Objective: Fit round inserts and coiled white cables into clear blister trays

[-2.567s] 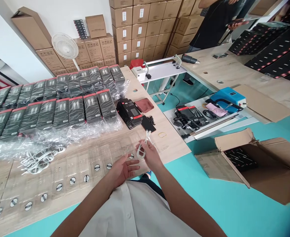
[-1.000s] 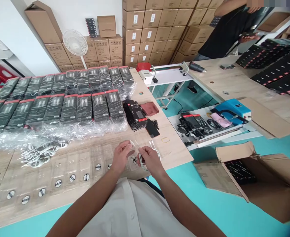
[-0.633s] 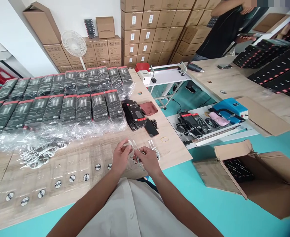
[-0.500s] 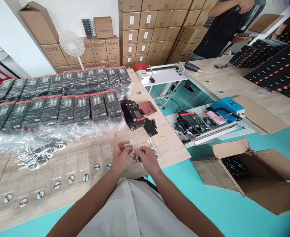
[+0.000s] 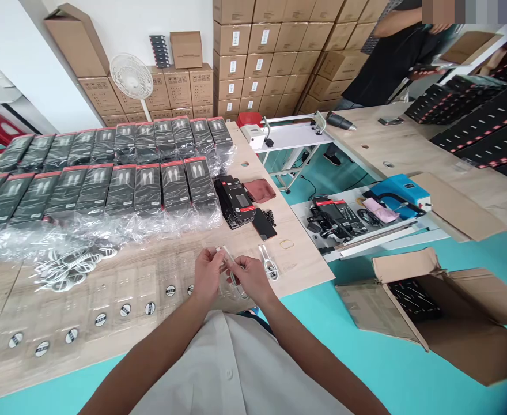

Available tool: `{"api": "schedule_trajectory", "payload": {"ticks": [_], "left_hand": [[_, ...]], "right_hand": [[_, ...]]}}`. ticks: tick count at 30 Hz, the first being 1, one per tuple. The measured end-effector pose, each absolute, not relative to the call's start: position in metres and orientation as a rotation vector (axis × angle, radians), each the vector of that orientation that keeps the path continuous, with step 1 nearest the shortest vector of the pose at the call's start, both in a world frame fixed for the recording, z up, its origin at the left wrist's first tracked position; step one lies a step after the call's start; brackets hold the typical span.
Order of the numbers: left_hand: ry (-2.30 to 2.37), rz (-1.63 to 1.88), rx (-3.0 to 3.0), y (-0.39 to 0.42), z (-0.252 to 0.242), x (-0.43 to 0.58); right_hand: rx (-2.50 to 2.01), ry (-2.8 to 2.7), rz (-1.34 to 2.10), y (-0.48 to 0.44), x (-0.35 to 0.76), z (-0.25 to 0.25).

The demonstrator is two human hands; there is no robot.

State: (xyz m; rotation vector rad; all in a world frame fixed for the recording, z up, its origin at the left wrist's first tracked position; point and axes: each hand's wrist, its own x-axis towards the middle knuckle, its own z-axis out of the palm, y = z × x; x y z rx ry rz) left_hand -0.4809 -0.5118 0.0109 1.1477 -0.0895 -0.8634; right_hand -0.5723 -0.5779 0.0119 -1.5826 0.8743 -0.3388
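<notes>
My left hand [image 5: 207,275] and my right hand [image 5: 251,280] are close together above the wooden table [image 5: 301,268], both pinching a white charging cable [image 5: 235,278]. A second white cable [image 5: 268,264] lies in a loose loop just beyond my right hand. Clear plastic bags with round black-and-white stickers [image 5: 125,310] are spread in rows to the left of my hands. Past them lies a heap of coiled white cables [image 5: 74,268]. Rows of black boxes with red tops [image 5: 147,187], showing cable pictures, sit in clear wrap farther back.
On the table are a stack of black boxes [image 5: 234,202], a brown cloth [image 5: 260,190] and a rubber band [image 5: 286,244]. An open cardboard carton [image 5: 426,323] sits on the teal floor at right. A person [image 5: 387,57] stands beyond the far table, near stacked cartons [image 5: 253,57].
My hands have drawn closer together and shifted slightly left. My left index finger, raised before, now curls onto the cable. The looped cable on the table stays in place.
</notes>
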Motion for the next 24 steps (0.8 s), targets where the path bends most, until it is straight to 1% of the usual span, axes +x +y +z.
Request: {"api": "schedule_trajectory", "payload": {"ticks": [3,7,9,14,20,22,24], "left_hand": [[-0.051,-0.807,1.150,-0.513,0.008,-0.479],[0.022,-0.768,1.182,-0.515,0.006,-0.475],[0.050,-0.798,1.200,-0.516,0.006,-0.473],[0.005,-0.812,1.188,-0.515,0.008,-0.468],[-0.053,-0.813,1.120,-0.511,0.019,-0.466],[-0.058,-0.860,1.063,-0.508,0.024,-0.466],[-0.071,-0.932,1.008,-0.505,0.029,-0.465]], "right_hand": [[-1.762,0.911,-0.324,-0.576,-0.572,0.016],[-2.228,0.988,-0.302,-0.573,-0.569,0.012],[-2.362,0.995,-0.274,-0.573,-0.567,0.007],[-2.275,0.882,-0.454,-0.573,-0.569,0.002],[-2.352,0.841,-0.787,-0.577,-0.576,0.021],[-2.352,0.864,-0.773,-0.580,-0.577,0.025],[-2.377,0.873,-0.678,-0.582,-0.578,0.028]]}}
